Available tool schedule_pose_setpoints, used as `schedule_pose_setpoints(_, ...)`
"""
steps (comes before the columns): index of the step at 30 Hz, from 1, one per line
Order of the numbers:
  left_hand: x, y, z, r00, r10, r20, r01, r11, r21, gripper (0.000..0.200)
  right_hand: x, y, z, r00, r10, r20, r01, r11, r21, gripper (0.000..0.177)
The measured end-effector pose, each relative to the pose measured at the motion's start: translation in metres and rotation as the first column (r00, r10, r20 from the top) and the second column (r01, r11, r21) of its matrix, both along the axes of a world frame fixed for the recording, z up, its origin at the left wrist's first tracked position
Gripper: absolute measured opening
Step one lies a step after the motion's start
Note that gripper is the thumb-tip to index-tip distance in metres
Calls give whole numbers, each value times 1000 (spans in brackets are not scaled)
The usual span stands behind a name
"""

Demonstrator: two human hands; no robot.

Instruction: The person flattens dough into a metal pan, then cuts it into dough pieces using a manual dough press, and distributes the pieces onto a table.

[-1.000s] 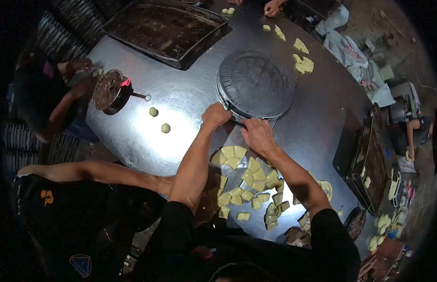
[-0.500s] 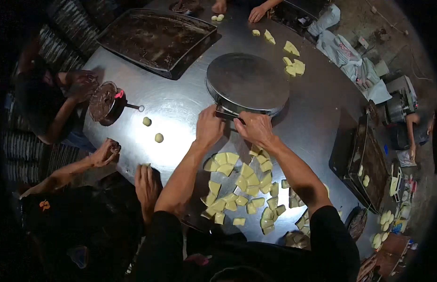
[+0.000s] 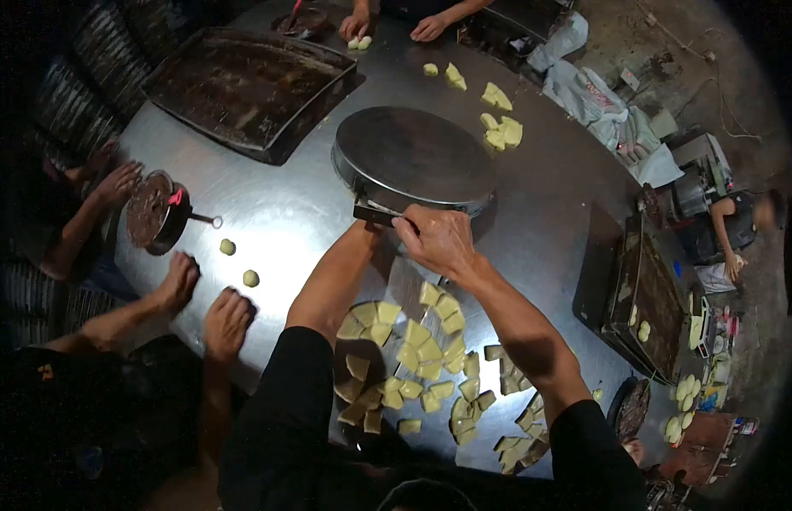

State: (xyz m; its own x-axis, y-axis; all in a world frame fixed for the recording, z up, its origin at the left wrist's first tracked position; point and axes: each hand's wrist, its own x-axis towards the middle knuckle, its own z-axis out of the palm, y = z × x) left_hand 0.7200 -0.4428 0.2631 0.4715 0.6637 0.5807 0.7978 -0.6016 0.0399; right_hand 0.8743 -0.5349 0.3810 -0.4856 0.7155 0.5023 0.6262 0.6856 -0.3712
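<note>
A round, drum-like metal device with a dark flat top stands on the steel table. At its near edge is a black bar-shaped handle. My right hand is closed around the right part of this handle. My left hand is under the handle's left end, mostly hidden behind it, so its fingers do not show. Below my arms lie many cut pieces of pale yellow dough, some in wedge groups.
A co-worker's hands rest at the left, near two dough balls. Another person's hands are by a pan of dark brown paste. Large baking trays stand at back left and right. Someone handles dough at the far edge.
My left hand has slipped from the handle's top to beneath it, while my right hand stays on it. The view has shifted. The co-worker's hands at left have moved closer together.
</note>
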Motion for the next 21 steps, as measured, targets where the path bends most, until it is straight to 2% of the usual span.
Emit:
schedule_pose_setpoints(3, 9, 8, -5, 1000, -1, 24, 1, 1000, -17, 42, 4, 10, 17, 999, 13, -45, -16, 998, -62, 25)
schedule_pose_setpoints(7, 24, 35, -1, 996, -10, 91, 13, 999, -30, 42, 14, 21, 39, 1000, 24, -18, -25, 997, -77, 28)
schedule_pose_setpoints(9, 28, 55, 1, 988, -15, 152, 23, 998, -51, 42, 20, 36, 58, 996, 16, 92, -1, 988, -157, 31)
schedule_pose_setpoints(11, 30, 77, 4, 976, -15, 219, 32, 997, -75, 42, 26, 50, 82, 998, 11, 55, 1, 975, -224, 35)
schedule_pose_setpoints(13, 29, 96, 8, 972, 14, 234, 14, 993, -117, 41, 34, 70, 97, 996, 46, -71, -63, 960, -271, 36)
schedule_pose_setpoints(15, 30, 109, 14, 985, 124, 116, -105, 983, -151, 41, 40, 84, 119, 998, 12, -66, -32, 948, -317, 37)
schedule_pose_setpoints(16, 34, 109, 21, 965, 253, -72, -259, 960, -102, 44, 42, 88, 128, 998, -26, -64, 2, 936, -351, 38)
schedule_pose_setpoints(18, 41, 111, 29, 953, 274, -127, -283, 957, -59, 46, 45, 96, 134, 995, -44, -85, 11, 935, -355, 39)
schedule_pose_setpoints(20, 41, 109, 29, 927, 304, -218, -294, 953, 78, 54, 47, 106, 128, 981, -87, -174, 13, 921, -388, 41)
schedule_pose_setpoints(21, 41, 119, -3, 927, 305, -217, -298, 952, 67, 54, 47, 107, 125, 982, -85, -168, 11, 917, -398, 41)
